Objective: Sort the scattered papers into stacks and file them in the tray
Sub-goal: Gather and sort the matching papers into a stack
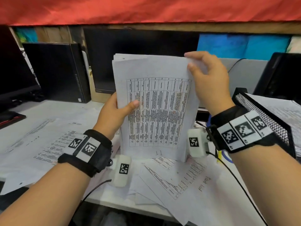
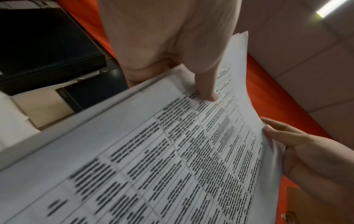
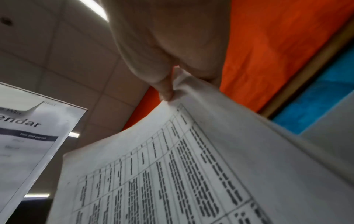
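A stack of printed sheets (image 1: 154,108) stands upright on its bottom edge on the desk, a table of text on its front page. My left hand (image 1: 117,110) grips its left edge, thumb across the front (image 2: 206,91). My right hand (image 1: 205,75) pinches the top right corner between thumb and fingers (image 3: 166,91). Loose papers (image 1: 179,181) lie scattered flat on the desk below and to the left (image 1: 40,141). The black mesh tray (image 1: 263,118) sits at the right, with papers inside it.
A small black computer case (image 1: 57,70) and monitors (image 1: 140,59) stand at the back of the desk. Another monitor (image 1: 14,70) is at the far left. Cables (image 1: 236,178) run across the papers near my right wrist. Red cloth (image 1: 146,8) hangs above.
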